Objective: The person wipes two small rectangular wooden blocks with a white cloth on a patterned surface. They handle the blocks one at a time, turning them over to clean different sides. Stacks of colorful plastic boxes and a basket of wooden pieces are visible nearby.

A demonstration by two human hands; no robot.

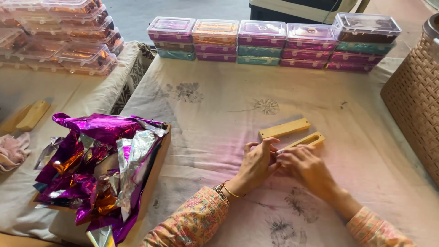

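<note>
Slotted wooden block (307, 140): on the cloth, right-centre, touched by both hands.
Left hand (257, 163): fingertips meet the right's; grip unclear.
Right hand (305, 165): curled at block's near end.
Second block (284, 128): just behind.
Cloth (219, 119): pale, stained.
Foil heap (98, 160): left tray.
Boxes (274, 43): stacked, far edge.

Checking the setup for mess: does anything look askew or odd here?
The rightmost stack of boxes has its top box tilted, unlike its neighbours. Crumpled foil spills over its tray's edge. The tablecloth is stained.
</note>
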